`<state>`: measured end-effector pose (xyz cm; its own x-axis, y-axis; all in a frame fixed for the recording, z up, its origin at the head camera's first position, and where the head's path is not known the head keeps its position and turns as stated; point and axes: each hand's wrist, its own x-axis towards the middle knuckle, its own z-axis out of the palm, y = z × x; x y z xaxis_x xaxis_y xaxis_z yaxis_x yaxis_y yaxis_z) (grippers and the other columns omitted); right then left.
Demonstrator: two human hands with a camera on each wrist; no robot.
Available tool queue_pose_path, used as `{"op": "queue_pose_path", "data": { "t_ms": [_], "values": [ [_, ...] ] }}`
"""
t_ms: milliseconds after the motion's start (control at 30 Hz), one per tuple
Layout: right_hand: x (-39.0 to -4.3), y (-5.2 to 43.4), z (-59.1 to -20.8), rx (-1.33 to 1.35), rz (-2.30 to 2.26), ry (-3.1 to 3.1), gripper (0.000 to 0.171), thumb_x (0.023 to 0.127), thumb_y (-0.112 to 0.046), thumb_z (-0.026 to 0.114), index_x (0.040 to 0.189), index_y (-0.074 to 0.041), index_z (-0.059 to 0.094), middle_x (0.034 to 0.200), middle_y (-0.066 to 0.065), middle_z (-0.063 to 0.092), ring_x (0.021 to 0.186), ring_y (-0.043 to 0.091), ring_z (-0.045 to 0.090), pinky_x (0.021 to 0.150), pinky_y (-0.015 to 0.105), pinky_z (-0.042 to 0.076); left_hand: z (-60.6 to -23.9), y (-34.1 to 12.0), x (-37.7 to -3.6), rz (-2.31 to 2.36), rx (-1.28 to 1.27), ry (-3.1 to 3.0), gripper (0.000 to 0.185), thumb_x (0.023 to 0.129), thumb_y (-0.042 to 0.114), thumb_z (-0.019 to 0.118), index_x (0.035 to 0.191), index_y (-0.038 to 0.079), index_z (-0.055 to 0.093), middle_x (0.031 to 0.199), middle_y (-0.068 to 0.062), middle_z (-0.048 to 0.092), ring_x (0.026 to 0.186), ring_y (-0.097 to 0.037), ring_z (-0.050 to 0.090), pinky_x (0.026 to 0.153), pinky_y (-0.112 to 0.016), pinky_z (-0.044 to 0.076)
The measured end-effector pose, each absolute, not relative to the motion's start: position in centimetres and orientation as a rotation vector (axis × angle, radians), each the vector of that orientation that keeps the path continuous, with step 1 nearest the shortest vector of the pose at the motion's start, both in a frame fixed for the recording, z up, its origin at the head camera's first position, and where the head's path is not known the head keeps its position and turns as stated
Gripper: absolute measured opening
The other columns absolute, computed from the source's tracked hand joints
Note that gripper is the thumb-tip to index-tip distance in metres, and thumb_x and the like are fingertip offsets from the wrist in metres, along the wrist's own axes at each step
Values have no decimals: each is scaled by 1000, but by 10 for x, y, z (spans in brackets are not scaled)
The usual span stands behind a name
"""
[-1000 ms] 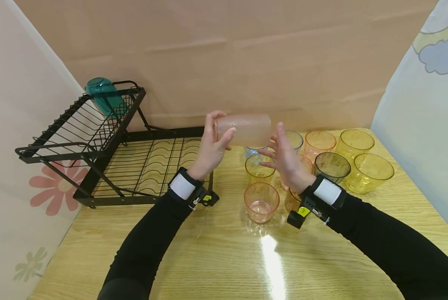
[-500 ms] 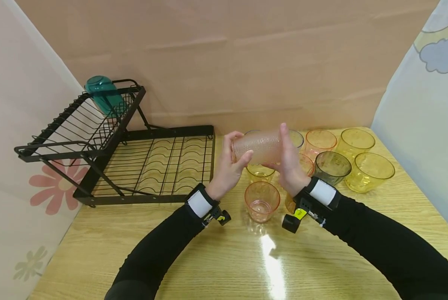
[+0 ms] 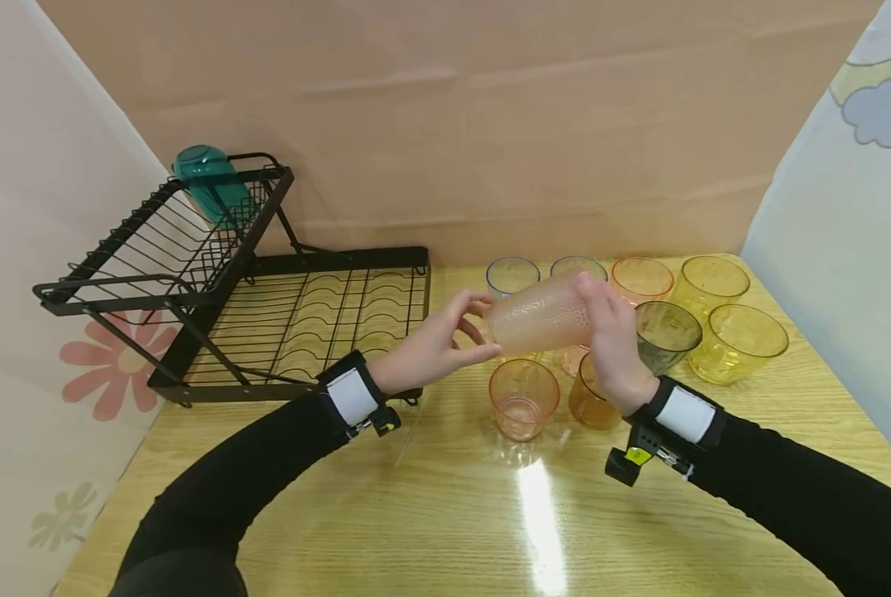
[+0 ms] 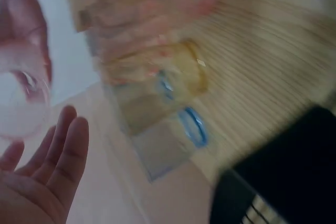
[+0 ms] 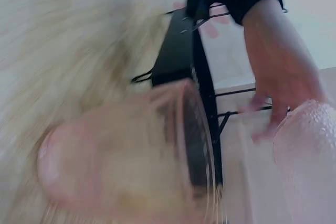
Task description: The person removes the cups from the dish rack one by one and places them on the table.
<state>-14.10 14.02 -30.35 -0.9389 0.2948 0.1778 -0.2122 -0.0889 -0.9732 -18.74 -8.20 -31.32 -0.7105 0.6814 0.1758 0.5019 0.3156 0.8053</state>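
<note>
Filling the lower half of the head view: a wooden table, glare streak down its middle. Upper left: a black two-tier rack, with a teal cup upside down at the far corner of the raised tier. Right of centre: a cluster of upright tumblers (clear, orange, yellow, grey), among them a pink one nearest the camera and a big yellow one at the far right.

Held at centre frame, above that cluster and clear of the table: a frosted pink cup, lying on its side, tilted slightly. Right hand wrapped round its right end, fingers curled over the top, clearly grasping. Left hand at the other end, fingertips pinching lightly at the rim; grip looks loose rather than clenched. Wrist views too blurred to add much; in the left one, only an open palm and smeared glass shapes.

Judged from this: a turning or hand-over of the cup in mid-air. Best done with one hand firm until the other has a full hold, never both loose at once. Worth keeping the cup high enough to miss the tumblers below, and keeping the sleeves off the nearest rims.
</note>
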Motion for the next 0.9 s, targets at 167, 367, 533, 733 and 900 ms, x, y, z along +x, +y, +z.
{"op": "queue_pose_path", "data": {
  "t_ms": [167,367,533,733,900],
  "values": [
    [-130,171,-297,-8,1949,-1896,14,100,-22,51,99,-20,65,94,-8,58,92,10,49,81,20,40,-306,-113,-188,912,1144,2459,51,95,30,65,137,12,42,122,-5,56,92,-10,61,72,-29,51],
    [-130,217,-286,-14,1824,-1863,19,97,-17,54,105,-27,68,110,-9,59,110,12,46,91,14,34,-299,-152,-201,705,1094,2582,24,97,26,62,116,12,55,110,-3,60,93,-15,60,72,-31,51],
    [-127,257,-280,-70,1697,-1911,22,95,-16,56,101,-31,70,106,-13,61,105,8,48,86,11,34,-291,-184,-218,648,976,2686,24,98,25,62,114,8,57,108,-7,62,93,-20,61,73,-36,51],
    [-107,298,-281,-94,1366,-2157,28,98,-15,51,113,-35,63,105,-22,57,97,-1,49,79,8,33,-271,-206,-236,565,774,2865,37,96,36,62,118,7,56,111,-11,63,93,-25,62,74,-42,49],
    [-88,314,-289,11,1084,-2369,38,98,-13,55,135,-19,56,112,-27,48,95,-9,45,73,9,29,-253,-211,-248,613,593,2976,54,94,49,60,127,7,52,127,-15,57,107,-32,58,84,-50,46]
  ]
}}
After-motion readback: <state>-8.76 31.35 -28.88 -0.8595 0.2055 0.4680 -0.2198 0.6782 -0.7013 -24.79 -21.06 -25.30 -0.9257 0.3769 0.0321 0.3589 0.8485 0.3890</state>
